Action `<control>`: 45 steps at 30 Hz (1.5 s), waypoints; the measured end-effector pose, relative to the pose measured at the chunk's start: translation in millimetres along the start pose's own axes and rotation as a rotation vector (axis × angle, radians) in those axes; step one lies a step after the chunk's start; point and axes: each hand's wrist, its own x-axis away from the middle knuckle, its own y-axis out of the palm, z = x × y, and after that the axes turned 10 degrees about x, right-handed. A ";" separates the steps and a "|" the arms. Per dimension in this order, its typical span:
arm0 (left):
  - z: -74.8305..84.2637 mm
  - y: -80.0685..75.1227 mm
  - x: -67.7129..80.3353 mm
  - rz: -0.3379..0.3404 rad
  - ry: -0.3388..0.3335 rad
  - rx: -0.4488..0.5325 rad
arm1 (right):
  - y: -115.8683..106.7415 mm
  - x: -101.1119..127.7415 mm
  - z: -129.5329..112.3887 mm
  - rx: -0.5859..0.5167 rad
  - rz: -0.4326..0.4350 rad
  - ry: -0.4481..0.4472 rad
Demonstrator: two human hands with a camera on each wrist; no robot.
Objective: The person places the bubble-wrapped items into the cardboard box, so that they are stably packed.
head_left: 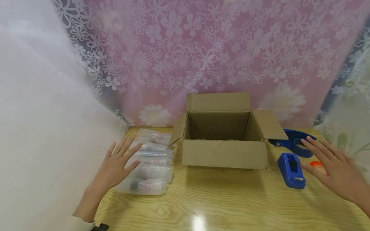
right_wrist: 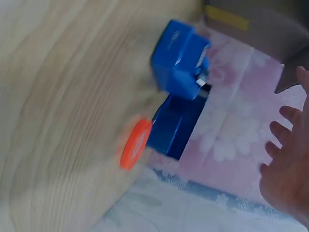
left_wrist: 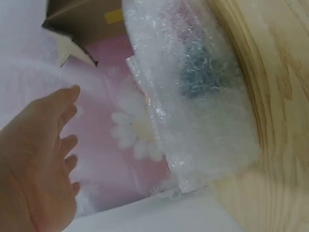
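My left hand (head_left: pixel 115 165) hovers with spread fingers over the left side of a row of bubble-wrapped packages (head_left: pixel 156 171). In the left wrist view, the nearest package (left_wrist: pixel 207 125) shows pink and dark contents through the wrap, and the hand (left_wrist: pixel 38 154) is apart from it. On the other side, my right hand (head_left: pixel 338 170) is held with fingers extended, holding nothing. Beside its fingertips are a small blue tape dispenser (head_left: pixel 295 181), a larger blue tape dispenser (head_left: pixel 284 146) and an orange round object (right_wrist: pixel 136 144), which the hand partly hides in the head view.
An open cardboard box (head_left: pixel 224 154) stands mid-table with its flaps folded outward; its right flap overlaps the larger dispenser. The wooden table (head_left: pixel 225 199) meets a pink flowered curtain (head_left: pixel 202 48) behind and a white sheet (head_left: pixel 43 128) at left.
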 end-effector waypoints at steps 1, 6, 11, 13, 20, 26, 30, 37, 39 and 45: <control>-0.6 -1.1 2.9 -0.030 -0.023 0.051 | -0.5 -1.7 -2.6 -0.070 -0.007 0.007; -1.9 -3.0 16.7 -0.146 -0.087 0.283 | -8.2 -11.0 -15.0 -0.412 -0.065 0.055; -2.2 -0.9 31.5 -0.205 -0.114 0.423 | -21.5 -25.0 -29.4 -0.587 -0.120 0.118; -3.0 -1.2 37.6 -0.220 -0.137 0.467 | -25.7 -32.1 -37.0 -0.621 -0.101 0.129; -10.6 -3.4 50.8 -0.208 -0.159 0.535 | -28.8 -61.7 -63.1 -0.588 0.030 -0.001; -13.7 2.2 57.7 -0.307 -0.139 0.609 | -20.0 -77.8 -79.4 -0.586 0.048 -0.089; -15.6 8.2 58.0 -0.338 -0.132 0.602 | -12.5 -84.5 -85.7 -0.599 0.032 -0.067; -22.0 23.4 56.4 -0.356 -0.088 0.601 | 4.2 -91.8 -90.0 -0.700 -0.080 0.008; -23.5 26.8 55.6 -0.357 -0.076 0.601 | 7.6 -91.7 -90.3 -0.720 -0.092 0.022; -25.8 35.6 52.9 -0.357 -0.072 0.632 | 11.2 -91.2 -94.6 -0.745 -0.055 0.079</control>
